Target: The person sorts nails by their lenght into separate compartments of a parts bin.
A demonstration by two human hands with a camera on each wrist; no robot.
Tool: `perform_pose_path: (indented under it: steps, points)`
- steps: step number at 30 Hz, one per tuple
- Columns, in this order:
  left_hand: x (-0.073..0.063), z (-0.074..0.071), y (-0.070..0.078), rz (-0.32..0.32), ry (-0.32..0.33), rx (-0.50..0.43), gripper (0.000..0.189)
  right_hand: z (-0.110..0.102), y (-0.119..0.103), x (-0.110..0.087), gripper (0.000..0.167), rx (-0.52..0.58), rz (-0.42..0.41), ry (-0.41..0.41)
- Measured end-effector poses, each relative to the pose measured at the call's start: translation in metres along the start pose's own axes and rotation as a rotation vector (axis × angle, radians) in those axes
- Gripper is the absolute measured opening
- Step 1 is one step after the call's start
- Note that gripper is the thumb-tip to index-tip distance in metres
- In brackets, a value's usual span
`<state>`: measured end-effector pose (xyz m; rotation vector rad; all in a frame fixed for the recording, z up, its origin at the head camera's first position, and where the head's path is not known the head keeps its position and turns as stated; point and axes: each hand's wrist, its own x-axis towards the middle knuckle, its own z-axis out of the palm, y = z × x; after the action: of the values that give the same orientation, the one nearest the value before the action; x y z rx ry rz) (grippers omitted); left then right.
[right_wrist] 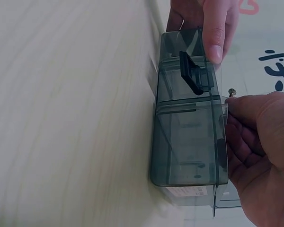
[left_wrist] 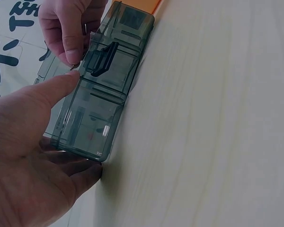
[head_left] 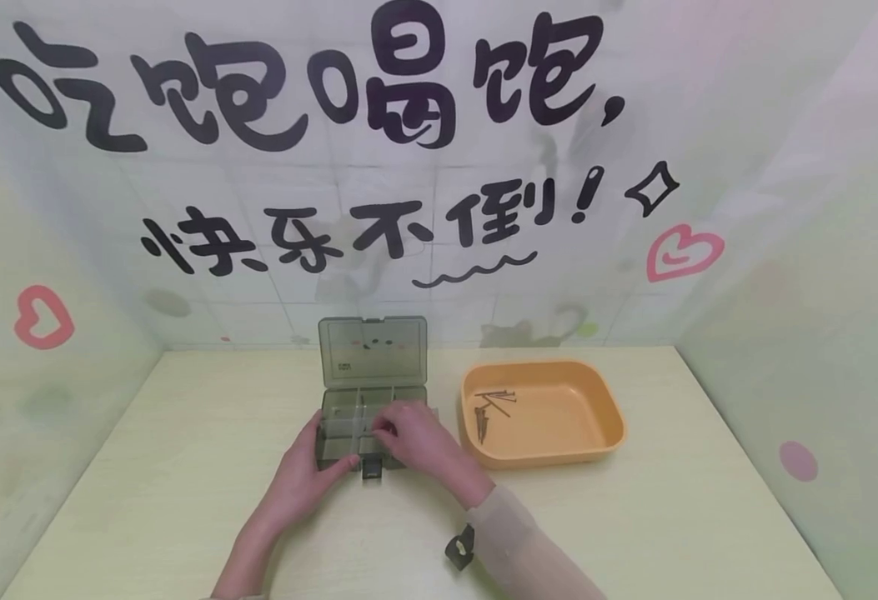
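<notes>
A translucent grey-green compartment box (head_left: 337,450) lies on the table with its lid (head_left: 373,354) raised behind it. My left hand (head_left: 307,475) grips the box's left side, thumb on the front rim and fingers round the far side. Over the middle compartments, my right hand (head_left: 416,433) pinches a small screw (right_wrist: 232,92) between thumb and forefinger; only its brownish head end shows in the right wrist view. A dark latch (head_left: 372,468) sticks out at the box's front. What lies in the compartments under my right hand is hidden.
An orange tray (head_left: 559,454) stands right of the box, with several nails (head_left: 497,396) and dark screws (head_left: 481,423) at its left end. Printed walls enclose the pale wooden table (head_left: 378,542) at the back and sides. A black object (head_left: 459,547) sits by my right sleeve.
</notes>
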<state>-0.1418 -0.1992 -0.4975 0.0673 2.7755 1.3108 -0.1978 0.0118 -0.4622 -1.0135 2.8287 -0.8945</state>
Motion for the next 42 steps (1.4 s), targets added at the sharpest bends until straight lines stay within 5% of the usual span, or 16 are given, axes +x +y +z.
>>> perform_pose_path:
  steps: [18,27,42]
  points:
    - [-0.001,-0.001,0.004,0.016,0.009,0.002,0.103,-0.031,0.013,-0.026,0.01,0.132,-0.035,0.01]
    - [-0.001,-0.001,0.003,-0.014,-0.002,-0.009,0.105,-0.046,0.024,-0.04,0.012,0.252,-0.068,0.127]
    - [-0.001,0.0,0.003,-0.023,-0.002,0.001,0.105,-0.064,0.071,-0.06,0.026,0.285,0.085,0.222]
